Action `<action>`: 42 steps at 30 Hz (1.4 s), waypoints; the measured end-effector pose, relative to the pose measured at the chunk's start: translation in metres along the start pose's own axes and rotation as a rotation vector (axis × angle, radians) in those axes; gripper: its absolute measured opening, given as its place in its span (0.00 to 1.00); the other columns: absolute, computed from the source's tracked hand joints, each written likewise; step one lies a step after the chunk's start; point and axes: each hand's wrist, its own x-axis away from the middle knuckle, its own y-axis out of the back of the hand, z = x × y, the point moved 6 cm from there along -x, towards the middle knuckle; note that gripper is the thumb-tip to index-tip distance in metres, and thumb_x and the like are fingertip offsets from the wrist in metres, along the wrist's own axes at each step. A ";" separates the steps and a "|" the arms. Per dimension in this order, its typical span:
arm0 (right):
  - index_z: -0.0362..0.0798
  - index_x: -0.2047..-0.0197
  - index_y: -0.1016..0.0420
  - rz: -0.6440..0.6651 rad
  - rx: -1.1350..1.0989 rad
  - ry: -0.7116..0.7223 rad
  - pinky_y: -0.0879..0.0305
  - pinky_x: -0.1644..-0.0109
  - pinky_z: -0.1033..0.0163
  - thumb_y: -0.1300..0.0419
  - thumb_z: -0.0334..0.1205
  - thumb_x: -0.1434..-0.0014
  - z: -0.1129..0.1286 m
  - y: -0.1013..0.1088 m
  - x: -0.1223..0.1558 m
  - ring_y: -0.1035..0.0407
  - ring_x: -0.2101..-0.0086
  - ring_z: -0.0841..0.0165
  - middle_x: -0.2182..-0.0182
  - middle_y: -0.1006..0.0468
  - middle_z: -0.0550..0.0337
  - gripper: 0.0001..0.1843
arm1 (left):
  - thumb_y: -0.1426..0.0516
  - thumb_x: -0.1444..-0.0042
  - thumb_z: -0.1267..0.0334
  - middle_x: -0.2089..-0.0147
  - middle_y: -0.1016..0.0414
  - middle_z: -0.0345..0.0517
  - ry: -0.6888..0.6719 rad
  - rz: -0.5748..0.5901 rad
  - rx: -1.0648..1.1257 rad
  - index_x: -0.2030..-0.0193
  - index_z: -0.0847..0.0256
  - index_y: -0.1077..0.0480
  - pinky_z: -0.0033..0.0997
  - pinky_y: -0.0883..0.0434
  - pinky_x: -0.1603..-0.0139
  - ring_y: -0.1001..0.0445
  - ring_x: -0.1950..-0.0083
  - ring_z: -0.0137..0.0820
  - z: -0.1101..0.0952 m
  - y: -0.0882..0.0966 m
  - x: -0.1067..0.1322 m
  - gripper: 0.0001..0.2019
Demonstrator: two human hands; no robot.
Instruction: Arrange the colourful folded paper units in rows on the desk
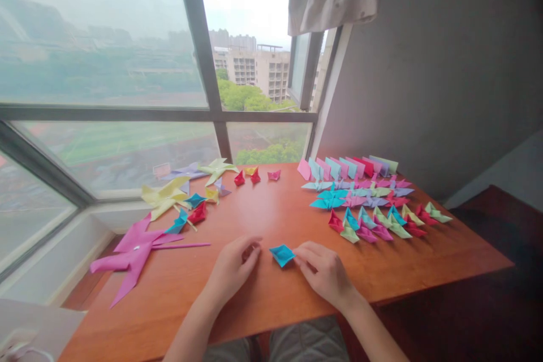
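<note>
A small blue folded paper piece [282, 254] lies on the wooden table [263, 300] near its front edge. My right hand [324, 272] rests just right of it, fingers curled, its fingertips touching the piece's right edge. My left hand [232, 268] lies a little to the left of the blue piece, fingers curled inward over something small and reddish that I cannot make out.
Several rows of small coloured folded pieces [369, 203] fill the table's right half. A large pink paper pinwheel [136, 251] on a stick, yellow pinwheels [167, 195] and loose folded bits lie at the left. Windows stand behind; a grey wall is at the right.
</note>
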 end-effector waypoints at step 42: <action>0.48 0.59 0.22 -0.358 0.769 -0.715 0.39 0.70 0.60 0.49 0.49 0.43 -0.242 0.246 0.168 0.29 0.69 0.61 0.63 0.20 0.51 0.20 | 0.46 0.40 0.61 0.61 0.18 0.44 -0.005 -0.046 -0.005 0.56 0.57 0.24 0.31 0.24 0.62 0.21 0.63 0.35 0.003 0.002 0.002 0.11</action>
